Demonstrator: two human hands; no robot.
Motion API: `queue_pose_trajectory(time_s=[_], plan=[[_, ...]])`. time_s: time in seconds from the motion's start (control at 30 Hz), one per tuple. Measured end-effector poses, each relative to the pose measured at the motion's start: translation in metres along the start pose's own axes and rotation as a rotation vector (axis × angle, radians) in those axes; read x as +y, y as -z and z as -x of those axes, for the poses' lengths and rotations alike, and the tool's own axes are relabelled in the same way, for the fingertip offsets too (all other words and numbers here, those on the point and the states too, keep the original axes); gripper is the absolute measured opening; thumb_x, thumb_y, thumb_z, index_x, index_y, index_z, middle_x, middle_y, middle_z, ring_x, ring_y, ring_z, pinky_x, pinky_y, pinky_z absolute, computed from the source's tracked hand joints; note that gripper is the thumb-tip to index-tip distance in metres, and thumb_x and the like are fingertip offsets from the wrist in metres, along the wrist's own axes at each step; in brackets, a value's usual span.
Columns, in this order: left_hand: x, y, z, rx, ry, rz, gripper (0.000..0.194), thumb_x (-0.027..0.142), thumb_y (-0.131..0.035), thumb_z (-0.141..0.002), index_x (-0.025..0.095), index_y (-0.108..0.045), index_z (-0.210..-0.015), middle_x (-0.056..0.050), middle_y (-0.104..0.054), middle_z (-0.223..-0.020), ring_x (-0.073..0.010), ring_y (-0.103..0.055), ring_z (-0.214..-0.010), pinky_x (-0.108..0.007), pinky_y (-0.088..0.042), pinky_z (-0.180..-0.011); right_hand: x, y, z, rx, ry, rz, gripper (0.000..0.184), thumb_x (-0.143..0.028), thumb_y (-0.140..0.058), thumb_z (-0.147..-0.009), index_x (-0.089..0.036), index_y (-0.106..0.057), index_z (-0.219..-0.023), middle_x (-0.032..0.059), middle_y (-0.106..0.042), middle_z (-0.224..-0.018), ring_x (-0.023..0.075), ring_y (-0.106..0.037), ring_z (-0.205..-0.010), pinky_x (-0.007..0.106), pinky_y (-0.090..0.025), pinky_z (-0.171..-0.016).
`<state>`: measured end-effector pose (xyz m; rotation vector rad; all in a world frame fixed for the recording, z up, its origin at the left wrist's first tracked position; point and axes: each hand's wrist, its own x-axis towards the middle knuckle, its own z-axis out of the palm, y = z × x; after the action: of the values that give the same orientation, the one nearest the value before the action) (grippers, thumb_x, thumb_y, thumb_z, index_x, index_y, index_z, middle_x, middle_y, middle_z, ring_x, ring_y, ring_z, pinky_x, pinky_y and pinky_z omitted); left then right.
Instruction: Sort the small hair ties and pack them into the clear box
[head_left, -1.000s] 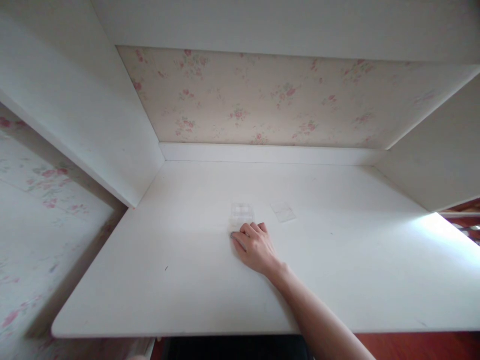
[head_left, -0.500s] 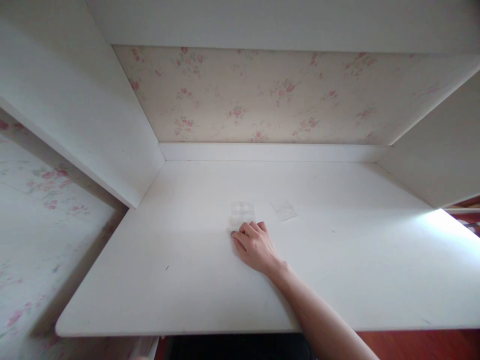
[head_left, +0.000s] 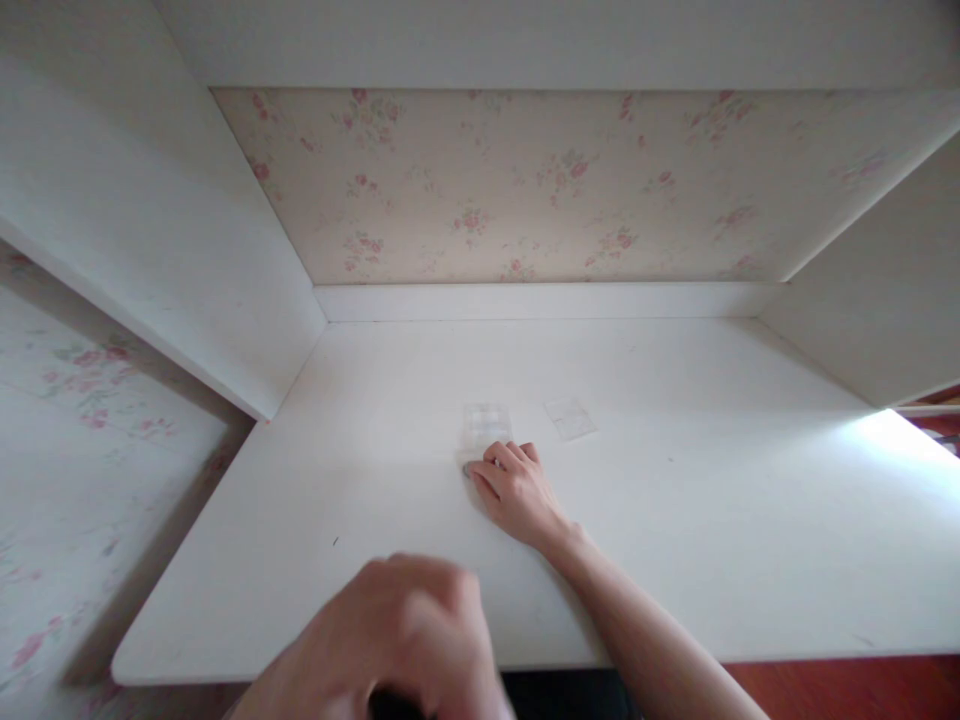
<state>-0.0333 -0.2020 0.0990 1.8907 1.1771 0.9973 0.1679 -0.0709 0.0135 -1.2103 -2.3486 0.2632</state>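
Observation:
My right hand (head_left: 517, 495) rests on the white desk with its fingers curled and closed. A tiny grey bit (head_left: 467, 469) shows at its thumb tip; what the fingers hold, I cannot make out. Just beyond the knuckles lies a clear plastic box (head_left: 486, 422) with small compartments, its near side partly covered by the hand. To its right, a flat clear plastic lid or sheet (head_left: 570, 418) lies apart from the box. My left hand (head_left: 405, 630) is close to the camera above the desk's front edge, bent and smeared by motion. Something dark appears below its fingers, too blurred to name.
The white desk (head_left: 750, 540) has a rounded front left corner and a low back ledge (head_left: 555, 300). White side panels (head_left: 217, 260) and an overhead panel (head_left: 525, 45) enclose it. A short dark mark (head_left: 336, 541) is on the left of the desktop.
My left hand has come into view from the bottom edge, rising over the front of the desk. The right hand, box and clear sheet stay in place.

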Motion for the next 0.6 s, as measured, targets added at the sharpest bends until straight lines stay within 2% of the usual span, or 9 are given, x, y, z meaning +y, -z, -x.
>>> queue_pose_trajectory(time_s=[0.1, 0.2, 0.3, 0.37, 0.47, 0.6], plan=[[-0.008, -0.008, -0.067, -0.132, 0.063, -0.001, 0.023, 0.041, -0.049, -0.088, 0.024, -0.062, -0.081, 0.000, -0.058, -0.068, -0.0138, -0.052, -0.063, -0.029, -0.046, -0.059, 0.000, 0.001, 0.000, 0.009, 0.000, -0.024, 0.021, -0.022, -0.045, -0.092, -0.023, -0.066, -0.092, 0.0037, -0.057, -0.085, 0.0147, -0.048, -0.081, 0.031, -0.027, -0.076], [-0.037, -0.023, -0.101, -0.091, 0.121, -0.087, 0.029, 0.039, -0.043, -0.090, 0.019, -0.060, -0.078, 0.000, -0.054, -0.069, -0.0114, -0.049, -0.062, -0.024, -0.041, -0.058, 0.002, 0.003, 0.000, 0.073, -0.033, -0.040, 0.021, -0.024, -0.046, -0.091, -0.024, -0.066, -0.095, 0.0041, -0.057, -0.087, 0.0146, -0.049, -0.080, 0.030, -0.028, -0.076], [-0.072, -0.036, -0.102, -0.038, 0.109, -0.186, 0.025, 0.032, -0.043, -0.091, 0.019, -0.061, -0.081, -0.001, -0.055, -0.072, -0.0115, -0.052, -0.066, -0.022, -0.042, -0.060, 0.009, 0.003, -0.001, 0.182, -0.115, -0.029, 0.021, -0.027, -0.046, -0.091, -0.023, -0.067, -0.095, 0.0044, -0.055, -0.087, 0.0149, -0.050, -0.081, 0.031, -0.029, -0.078], [-0.088, -0.040, -0.097, -0.031, 0.088, -0.245, 0.023, 0.029, -0.043, -0.091, 0.019, -0.062, -0.086, -0.002, -0.057, -0.078, -0.0121, -0.055, -0.071, -0.022, -0.044, -0.065, 0.014, 0.002, -0.002, 0.232, -0.162, -0.021, 0.021, -0.028, -0.047, -0.091, -0.024, -0.067, -0.095, 0.0042, -0.054, -0.087, 0.0150, -0.050, -0.081, 0.031, -0.030, -0.078], [-0.097, -0.043, -0.093, -0.044, 0.062, -0.346, 0.020, 0.027, -0.044, -0.091, 0.021, -0.063, -0.094, -0.003, -0.059, -0.089, -0.0134, -0.058, -0.079, -0.024, -0.046, -0.073, 0.020, 0.000, -0.007, 0.270, -0.208, -0.013, 0.020, -0.029, -0.048, -0.090, -0.025, -0.068, -0.095, 0.0037, -0.053, -0.088, 0.0151, -0.050, -0.082, 0.031, -0.030, -0.078], [-0.098, -0.048, -0.091, -0.085, 0.044, -0.479, 0.021, 0.027, -0.047, -0.089, 0.024, -0.061, -0.105, -0.003, -0.060, -0.097, -0.0153, -0.060, -0.085, -0.026, -0.048, -0.079, 0.022, -0.004, -0.013, 0.255, -0.190, -0.014, 0.021, -0.030, -0.048, -0.090, -0.026, -0.068, -0.095, 0.0035, -0.053, -0.088, 0.0149, -0.050, -0.083, 0.031, -0.031, -0.078]])
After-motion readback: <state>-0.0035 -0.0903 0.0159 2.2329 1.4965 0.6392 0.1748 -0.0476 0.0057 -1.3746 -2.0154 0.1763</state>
